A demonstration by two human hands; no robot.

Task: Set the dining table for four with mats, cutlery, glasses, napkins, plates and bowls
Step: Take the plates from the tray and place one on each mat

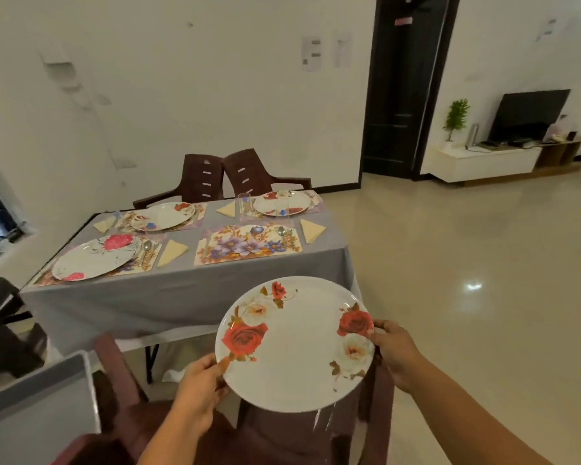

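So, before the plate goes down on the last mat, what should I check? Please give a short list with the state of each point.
1. Both hands hold the plate: left hand and right hand grip opposite rims: ok.
2. Near right mat bare of a plate: ok.
3. Spoon lies at the mat's right end, off the middle: ok.
4. Napkin lies beside the mat, not on it: ok.
5. Glass at this place: cannot tell.
6. Plate within reach of the mat: not ok, a chair stands between.
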